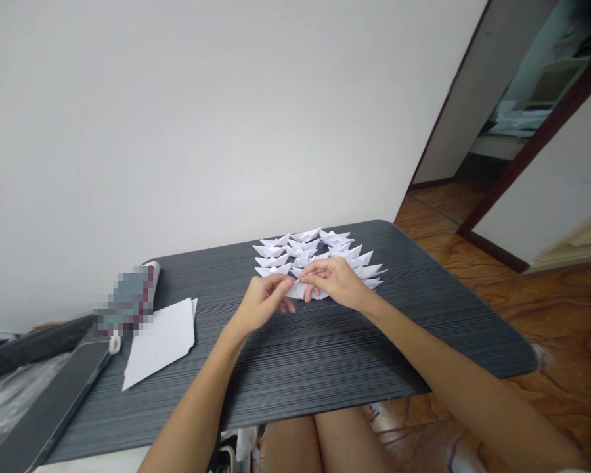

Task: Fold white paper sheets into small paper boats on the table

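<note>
Between my two hands is a small piece of folded white paper (297, 289), pinched at its upper edge and partly covered by my fingers. My left hand (266, 299) grips its left side between thumb and fingers. On its other side, my right hand (332, 281) pinches it, fingers bent over the paper. Just beyond my hands, several white paper boats (303, 247) stand in rows on the dark table, and my right hand hides some of them. The exact shape of the held paper cannot be made out.
A stack of white paper sheets (162, 338) lies at the left on the dark striped table (320, 364). Behind it is a blurred-out packet (128, 299), with a white cable end (115, 343) nearby. A pale wall (226, 131) borders the table's far edge; wooden floor (473, 282) shows at right.
</note>
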Tool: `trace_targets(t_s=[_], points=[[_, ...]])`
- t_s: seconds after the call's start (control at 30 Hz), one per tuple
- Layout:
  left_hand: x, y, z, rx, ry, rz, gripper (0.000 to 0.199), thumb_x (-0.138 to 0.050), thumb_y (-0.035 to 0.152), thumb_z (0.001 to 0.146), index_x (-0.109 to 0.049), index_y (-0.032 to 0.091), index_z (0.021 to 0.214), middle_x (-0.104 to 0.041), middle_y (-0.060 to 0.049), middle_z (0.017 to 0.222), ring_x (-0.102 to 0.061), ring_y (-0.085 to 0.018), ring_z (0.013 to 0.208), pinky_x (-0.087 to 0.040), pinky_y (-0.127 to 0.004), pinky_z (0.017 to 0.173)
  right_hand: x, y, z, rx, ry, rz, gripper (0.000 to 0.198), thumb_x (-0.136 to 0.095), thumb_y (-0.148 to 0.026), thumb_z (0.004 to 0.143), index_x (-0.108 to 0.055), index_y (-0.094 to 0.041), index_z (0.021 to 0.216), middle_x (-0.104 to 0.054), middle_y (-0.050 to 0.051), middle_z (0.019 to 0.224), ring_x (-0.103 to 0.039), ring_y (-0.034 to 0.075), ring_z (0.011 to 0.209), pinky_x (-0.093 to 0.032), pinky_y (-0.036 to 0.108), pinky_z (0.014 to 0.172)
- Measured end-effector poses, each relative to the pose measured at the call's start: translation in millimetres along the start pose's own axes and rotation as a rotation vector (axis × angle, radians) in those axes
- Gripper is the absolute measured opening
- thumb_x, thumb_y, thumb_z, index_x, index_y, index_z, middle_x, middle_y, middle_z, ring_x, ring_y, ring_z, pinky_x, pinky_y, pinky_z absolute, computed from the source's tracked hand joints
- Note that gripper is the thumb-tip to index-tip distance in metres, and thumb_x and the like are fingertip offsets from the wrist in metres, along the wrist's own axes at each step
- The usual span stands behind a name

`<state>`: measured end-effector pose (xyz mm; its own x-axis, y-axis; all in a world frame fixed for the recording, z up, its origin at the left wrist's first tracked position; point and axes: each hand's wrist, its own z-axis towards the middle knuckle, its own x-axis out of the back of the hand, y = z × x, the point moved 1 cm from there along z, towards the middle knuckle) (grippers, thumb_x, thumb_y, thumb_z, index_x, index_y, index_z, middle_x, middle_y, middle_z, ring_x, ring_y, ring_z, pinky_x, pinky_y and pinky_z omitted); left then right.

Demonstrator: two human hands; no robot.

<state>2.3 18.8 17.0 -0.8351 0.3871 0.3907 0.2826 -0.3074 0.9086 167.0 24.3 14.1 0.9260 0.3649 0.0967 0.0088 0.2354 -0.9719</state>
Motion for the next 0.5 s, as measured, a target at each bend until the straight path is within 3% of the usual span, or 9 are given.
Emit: trace_targets(t_s=[0.07, 0.2, 0.5], points=[[-7, 1, -1, 0.002, -0.054, 0.087, 0.037, -0.041, 0.04, 0.081, -0.059, 0.009, 0.073, -0.062, -0.005, 0.052, -0.058, -0.011, 0.043, -0.043, -0.018, 0.042, -4, 1, -2, 0.005, -0.025, -0.014, 0.015, -0.054, -0.025, 0.073, -0.058, -0.012, 0.069, -0.06, 0.001, 0.05, -0.06, 0.012, 0.048, -0.042, 0.02, 0.045], [-15, -1, -3, 0.0, -0.021, 0.16, 0.038, -0.039, 0.038, 0.082, -0.057, 0.009, 0.065, -0.061, -0.004, 0.051, -0.051, -0.007, 0.034, -0.037, -0.015, 0.037, -6, 7, -2, 0.015, -0.02, -0.034, 0.018, -0.049, -0.025, 0.077, -0.055, -0.012, 0.067, -0.057, 0.0, 0.045, -0.056, 0.01, 0.041, -0.038, 0.018, 0.04], [-14, -3, 1, 0.09, -0.036, -0.103, 0.025, -0.055, 0.034, 0.073, -0.053, 0.01, 0.068, -0.052, 0.002, 0.051, -0.046, -0.005, 0.035, -0.036, -0.015, 0.037, -8, 10, 2, -0.046, 0.08, 0.121, 0.017, -0.053, -0.027, 0.074, -0.053, -0.012, 0.067, -0.054, -0.003, 0.038, -0.053, 0.01, 0.033, -0.04, 0.018, 0.035]])
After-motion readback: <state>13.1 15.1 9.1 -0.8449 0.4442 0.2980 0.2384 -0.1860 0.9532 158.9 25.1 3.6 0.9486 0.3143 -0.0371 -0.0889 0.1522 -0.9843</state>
